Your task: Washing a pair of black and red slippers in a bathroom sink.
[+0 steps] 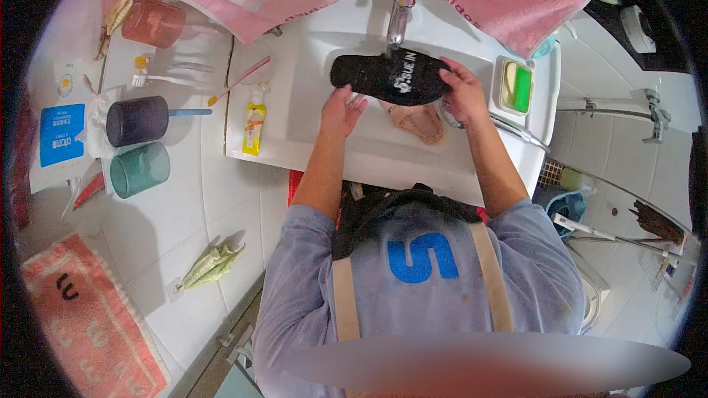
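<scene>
A black insole (361, 77) with white lettering is stretched sideways over the sink (295, 114), just under the metal faucet (402, 11). My right hand (464, 92) grips its right end, thumb on top. At the lower edge of its left end, my left hand (344, 112) holds on with the fingertips, the other fingers loosely bent. Below the insole, a pinkish-beige piece (417, 124) lies in the basin, partly covered, its kind unclear. A metal shower-like head and hose (516, 130) rest close to my right wrist.
A soap dish with a green and cream bar (516, 87) sits on the right rim. On the left rim are a yellow tube (253, 129) and a pink toothbrush (240, 81). Pink towels (509, 0) hang over the faucet. Several cups, including a dark one (138, 121), line the left wall.
</scene>
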